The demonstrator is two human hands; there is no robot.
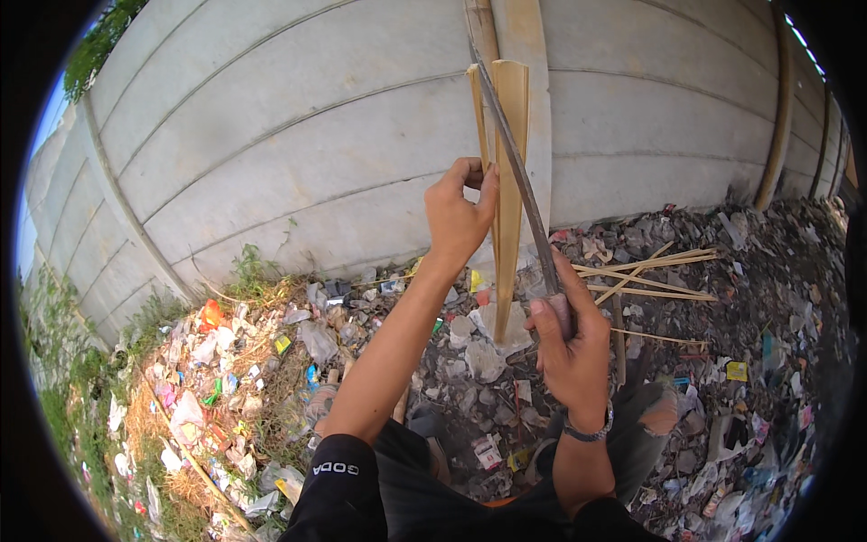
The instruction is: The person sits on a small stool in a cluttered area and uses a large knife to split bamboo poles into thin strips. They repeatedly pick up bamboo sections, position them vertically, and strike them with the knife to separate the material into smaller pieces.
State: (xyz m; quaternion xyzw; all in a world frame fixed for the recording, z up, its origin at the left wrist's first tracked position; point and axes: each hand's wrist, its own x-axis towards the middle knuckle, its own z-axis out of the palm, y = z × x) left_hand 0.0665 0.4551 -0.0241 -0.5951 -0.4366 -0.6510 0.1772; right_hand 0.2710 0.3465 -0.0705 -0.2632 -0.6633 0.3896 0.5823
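Observation:
A split length of bamboo (508, 212) stands upright before me, its lower end on a pale stone block (517, 340). Its top is parted, with a narrow strip leaning away on the left side. My left hand (463, 206) is closed on the bamboo about midway up, thumb and fingers pinching its left edge. In my right hand (575, 348) is the handle of a long, dark-bladed machete (524, 176). The blade slants up to the left and crosses in front of the bamboo, its tip above the split top. Whether the edge touches the bamboo, I cannot tell.
Several thin bamboo strips (655, 274) lie crossed on the littered ground to the right. A grey panel wall (343, 135) rises close ahead, with a bamboo pole (484, 32) against it. Rubbish and dry grass (203, 425) cover the left; a long stick (194, 461) lies there.

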